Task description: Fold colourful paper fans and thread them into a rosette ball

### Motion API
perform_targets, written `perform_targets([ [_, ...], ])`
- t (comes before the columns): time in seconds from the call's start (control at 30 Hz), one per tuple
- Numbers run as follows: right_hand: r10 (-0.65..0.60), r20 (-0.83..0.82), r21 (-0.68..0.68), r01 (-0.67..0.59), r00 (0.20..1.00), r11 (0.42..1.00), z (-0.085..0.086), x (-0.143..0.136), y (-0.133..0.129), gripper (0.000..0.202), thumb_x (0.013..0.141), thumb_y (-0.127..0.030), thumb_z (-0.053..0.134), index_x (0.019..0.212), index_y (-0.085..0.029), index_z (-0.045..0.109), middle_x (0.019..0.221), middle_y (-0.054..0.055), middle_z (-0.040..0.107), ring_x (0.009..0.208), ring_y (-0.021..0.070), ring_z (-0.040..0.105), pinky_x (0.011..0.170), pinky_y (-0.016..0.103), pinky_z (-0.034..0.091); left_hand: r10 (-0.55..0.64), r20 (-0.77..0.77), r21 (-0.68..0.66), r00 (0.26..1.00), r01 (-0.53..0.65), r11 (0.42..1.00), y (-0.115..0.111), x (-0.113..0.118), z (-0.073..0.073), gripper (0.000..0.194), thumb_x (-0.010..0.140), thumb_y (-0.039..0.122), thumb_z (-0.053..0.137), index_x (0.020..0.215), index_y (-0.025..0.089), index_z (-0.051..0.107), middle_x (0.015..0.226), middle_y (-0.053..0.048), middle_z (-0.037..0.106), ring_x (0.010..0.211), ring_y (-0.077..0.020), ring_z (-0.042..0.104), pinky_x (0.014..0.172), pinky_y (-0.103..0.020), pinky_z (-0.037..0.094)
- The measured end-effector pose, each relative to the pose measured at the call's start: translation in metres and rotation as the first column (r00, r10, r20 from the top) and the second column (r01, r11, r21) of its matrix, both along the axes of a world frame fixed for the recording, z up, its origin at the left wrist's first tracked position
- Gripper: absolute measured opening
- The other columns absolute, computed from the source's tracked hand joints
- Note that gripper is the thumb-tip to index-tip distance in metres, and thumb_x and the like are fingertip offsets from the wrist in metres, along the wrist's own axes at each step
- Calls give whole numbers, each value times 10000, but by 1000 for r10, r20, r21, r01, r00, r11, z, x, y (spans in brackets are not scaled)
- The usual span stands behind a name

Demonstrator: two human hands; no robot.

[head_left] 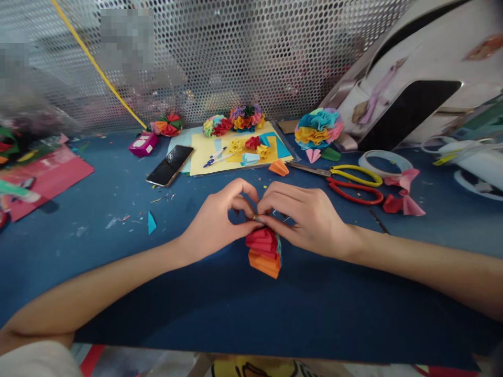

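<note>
My left hand point(223, 214) and my right hand point(302, 214) meet over the middle of the blue table point(196, 303). Both have their fingertips pinched together at the top end of a pleated paper piece point(264, 251), red above and orange below, with a blue edge on its right side. The pleats fan downward beneath the fingers. Whatever lies right between the fingertips is mostly hidden. Beyond my hands lie a loose orange folded paper point(279, 167) and scissors point(356, 183) with one yellow and one red handle.
Behind stand paper flowers point(318, 128), yellow sheets point(200, 152) with pens, a phone point(170, 166) and a purple box point(143, 144). A tape roll point(385, 163) and pink paper pieces point(406, 196) lie right, before a white backpack point(416, 68). A perforated metal screen point(236, 57) closes the back.
</note>
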State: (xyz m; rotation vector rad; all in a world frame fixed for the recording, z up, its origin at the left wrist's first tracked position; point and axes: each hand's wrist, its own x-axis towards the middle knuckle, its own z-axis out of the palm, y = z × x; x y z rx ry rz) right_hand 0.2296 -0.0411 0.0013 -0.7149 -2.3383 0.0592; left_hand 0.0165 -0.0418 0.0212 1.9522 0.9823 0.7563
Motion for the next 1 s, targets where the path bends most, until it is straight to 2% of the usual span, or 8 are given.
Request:
perform_targets([
  [0.17, 147, -127, -280, -177, 981, 943, 15, 6, 16, 179, 1031, -245, 584, 868, -184, 624, 809, -2, 606, 706, 117, 560, 649, 230, 420, -5, 61, -25, 998, 7, 1000, 4, -2, -3, 279, 812, 139, 799, 976, 198, 581, 715, 68, 734, 695, -103, 701, 723, -193, 511],
  [0.23, 269, -27, -368, -260, 963, 893, 24, 16, 30, 228, 1066, -298, 524, 912, -187, 649, 815, 0, 630, 720, 124, 577, 678, 241, 422, -19, 42, 22, 999, 18, 1000, 9, -5, -1, 256, 816, 156, 814, 981, 191, 622, 740, 49, 764, 711, -115, 727, 723, -200, 526],
  [0.3, 316, 164, -432, -220, 934, 875, 30, 31, 44, 238, 1070, -347, 511, 965, -200, 667, 878, 6, 671, 760, 139, 612, 695, 256, 415, -10, 24, 85, 1000, 7, 996, 15, -9, 4, 168, 822, 162, 817, 916, 181, 679, 792, 25, 786, 743, -123, 749, 708, -198, 534],
  [0.4, 291, 453, -403, -97, 843, 910, 29, 53, 54, 149, 1014, -337, 585, 1041, -230, 685, 1017, 23, 703, 827, 181, 644, 652, 277, 366, 26, -38, 221, 999, -17, 975, 22, -14, 12, 88, 837, 151, 803, 781, 177, 740, 799, 6, 794, 745, -124, 746, 715, -206, 544],
  [0.5, 223, 581, -330, -24, 783, 944, 21, 63, 54, 137, 977, -255, 591, 1081, -216, 672, 1043, 48, 702, 830, 201, 649, 619, 291, 323, 44, -75, 349, 996, -15, 937, 23, -17, 18, 88, 829, 148, 808, 761, 194, 776, 803, 3, 804, 747, -134, 734, 733, -234, 545],
  [0.57, 178, 636, -272, 3, 751, 962, 17, 62, 50, 108, 975, -208, 562, 983, -198, 669, 976, 51, 700, 779, 197, 637, 603, 300, 296, 51, -92, 380, 994, -12, 925, 23, -18, 19, 86, 826, 160, 810, 755, 202, 786, 801, 1, 807, 752, -145, 730, 743, -255, 544],
  [0.7, 112, 705, -180, 24, 701, 983, 19, 53, 44, 230, 987, -125, 501, 810, -189, 633, 840, 39, 690, 709, 189, 621, 582, 322, 270, 58, -122, 302, 991, -19, 953, 24, -17, 16, 73, 817, 169, 803, 753, 202, 798, 800, -9, 813, 757, -159, 737, 748, -271, 548],
  [1.0, 71, 705, 4, -104, 705, 995, 16, 37, 41, 277, 934, 23, 515, 806, -193, 631, 848, 36, 710, 733, 192, 632, 667, 340, 381, 142, -108, 199, 984, -118, 973, 23, -15, 13, 74, 815, 189, 769, 745, 193, 793, 832, -16, 830, 817, -183, 774, 775, -273, 565],
])
